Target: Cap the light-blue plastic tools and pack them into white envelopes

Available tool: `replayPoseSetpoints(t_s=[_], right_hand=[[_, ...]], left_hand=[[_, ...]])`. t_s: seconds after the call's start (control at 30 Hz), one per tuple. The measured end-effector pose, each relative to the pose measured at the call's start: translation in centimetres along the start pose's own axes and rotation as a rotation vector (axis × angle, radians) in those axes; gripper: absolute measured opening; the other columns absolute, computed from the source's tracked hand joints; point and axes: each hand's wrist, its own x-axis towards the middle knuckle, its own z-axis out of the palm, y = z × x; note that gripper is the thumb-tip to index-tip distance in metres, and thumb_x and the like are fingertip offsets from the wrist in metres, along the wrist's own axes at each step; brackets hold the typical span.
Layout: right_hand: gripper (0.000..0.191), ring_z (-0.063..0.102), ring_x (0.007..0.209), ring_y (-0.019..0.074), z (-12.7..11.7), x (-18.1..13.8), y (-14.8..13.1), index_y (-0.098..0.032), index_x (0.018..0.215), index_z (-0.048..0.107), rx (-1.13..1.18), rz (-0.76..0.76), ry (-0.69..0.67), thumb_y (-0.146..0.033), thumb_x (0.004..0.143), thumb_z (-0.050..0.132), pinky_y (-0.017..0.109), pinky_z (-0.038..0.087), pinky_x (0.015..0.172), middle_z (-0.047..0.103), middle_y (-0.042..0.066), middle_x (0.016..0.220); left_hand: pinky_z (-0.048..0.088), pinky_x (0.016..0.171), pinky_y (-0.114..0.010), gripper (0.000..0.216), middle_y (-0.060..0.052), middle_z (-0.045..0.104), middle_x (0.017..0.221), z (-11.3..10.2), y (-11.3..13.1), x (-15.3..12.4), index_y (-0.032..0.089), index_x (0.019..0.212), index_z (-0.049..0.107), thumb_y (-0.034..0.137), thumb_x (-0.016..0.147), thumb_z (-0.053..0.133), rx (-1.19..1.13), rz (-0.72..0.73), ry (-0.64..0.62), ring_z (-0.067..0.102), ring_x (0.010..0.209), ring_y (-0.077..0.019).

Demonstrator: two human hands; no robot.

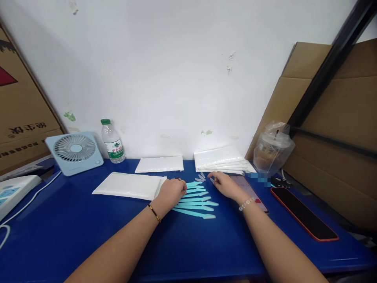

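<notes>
Several teal eyebrow razors [194, 199] lie fanned out on the blue table, their pale blade ends pointing right. My left hand [172, 191] rests over the handles of the upper ones with its fingers curled in; what it grips, if anything, is hidden. Just beyond the blades are a few small clear pieces [200, 177], which look like blade caps. My right hand [225, 185] hovers beside them, index finger stretched forward and nothing visible in it. A white padded mailer [126, 184] lies left of my left hand, partly behind it.
Against the wall lie another white mailer [159, 164] and a stack of mailers [220, 159]. A water bottle [112, 143] and blue fan [75, 151] stand left. At right are a bagged drink cup [271, 149], a phone [304, 214] and another phone [259, 202] under my right wrist.
</notes>
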Motion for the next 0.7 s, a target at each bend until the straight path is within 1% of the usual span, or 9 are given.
replayPoseSetpoints(t_s=[0.07, 0.13, 0.2, 0.27, 0.37, 0.47, 0.7], right_hand=[[0.021, 0.056, 0.059, 0.0122, -0.1, -0.1, -0.5, -0.020, 0.095, 0.056, 0.192, 0.059, -0.024, -0.014, 0.077, 0.049, 0.026, 0.045, 0.060, 0.055, -0.002, 0.069], [0.013, 0.060, 0.057, 0.0122, -0.3, -0.1, -0.9, -0.019, 0.090, 0.054, 0.441, 0.147, -0.055, -0.023, 0.077, 0.054, 0.025, 0.047, 0.056, 0.055, -0.003, 0.065], [0.018, 0.063, 0.060, 0.0136, -0.6, -0.1, -1.1, -0.017, 0.083, 0.054, 0.647, 0.217, -0.073, -0.029, 0.074, 0.063, 0.025, 0.049, 0.057, 0.059, -0.001, 0.066], [0.026, 0.064, 0.060, 0.0137, -0.8, -0.1, -1.1, -0.015, 0.078, 0.055, 0.775, 0.265, -0.069, -0.035, 0.069, 0.070, 0.024, 0.049, 0.056, 0.063, 0.002, 0.067], [0.033, 0.061, 0.053, 0.0111, -0.9, -0.1, -0.9, -0.015, 0.072, 0.055, 0.873, 0.286, 0.003, -0.043, 0.067, 0.072, 0.021, 0.046, 0.048, 0.063, 0.003, 0.065], [0.036, 0.059, 0.050, 0.0101, -0.8, -0.1, -1.0, -0.015, 0.070, 0.055, 0.910, 0.255, 0.052, -0.046, 0.066, 0.072, 0.020, 0.043, 0.045, 0.063, 0.002, 0.064], [0.034, 0.059, 0.049, 0.0100, -0.3, -0.3, -2.4, -0.015, 0.069, 0.056, 0.910, 0.226, 0.005, -0.045, 0.066, 0.072, 0.021, 0.043, 0.046, 0.063, 0.000, 0.062]], left_hand=[[0.041, 0.068, -0.027, 0.011, -0.004, 0.067, 0.085, -0.1, 0.2, 0.0, 0.019, 0.079, 0.063, 0.022, 0.079, 0.053, 0.012, -0.024, -0.009, 0.061, 0.078, -0.0182], [0.041, 0.067, -0.027, 0.012, -0.004, 0.067, 0.084, -0.1, 0.2, -0.1, 0.019, 0.077, 0.062, 0.021, 0.079, 0.051, -0.002, -0.031, -0.009, 0.061, 0.077, -0.0184], [0.041, 0.066, -0.027, 0.012, -0.003, 0.067, 0.083, -0.1, 0.0, -0.1, 0.019, 0.077, 0.062, 0.021, 0.079, 0.051, -0.048, -0.036, 0.011, 0.060, 0.077, -0.0179], [0.040, 0.065, -0.026, 0.012, -0.003, 0.067, 0.084, -0.1, -0.4, -0.2, 0.020, 0.078, 0.061, 0.022, 0.080, 0.049, -0.129, -0.053, 0.048, 0.060, 0.077, -0.0168], [0.040, 0.062, -0.025, 0.015, -0.002, 0.066, 0.084, -0.2, -0.9, -0.1, 0.021, 0.081, 0.060, 0.028, 0.082, 0.048, -0.264, -0.075, 0.096, 0.060, 0.076, -0.0157], [0.040, 0.060, -0.025, 0.017, -0.002, 0.065, 0.080, -0.3, -1.0, -0.2, 0.020, 0.081, 0.060, 0.031, 0.082, 0.048, -0.332, -0.080, 0.097, 0.059, 0.073, -0.0155], [0.037, 0.056, -0.024, 0.014, 0.001, 0.064, 0.075, -0.2, -0.7, -0.1, 0.020, 0.080, 0.060, 0.032, 0.080, 0.051, -0.375, -0.089, 0.074, 0.057, 0.067, -0.0139]])
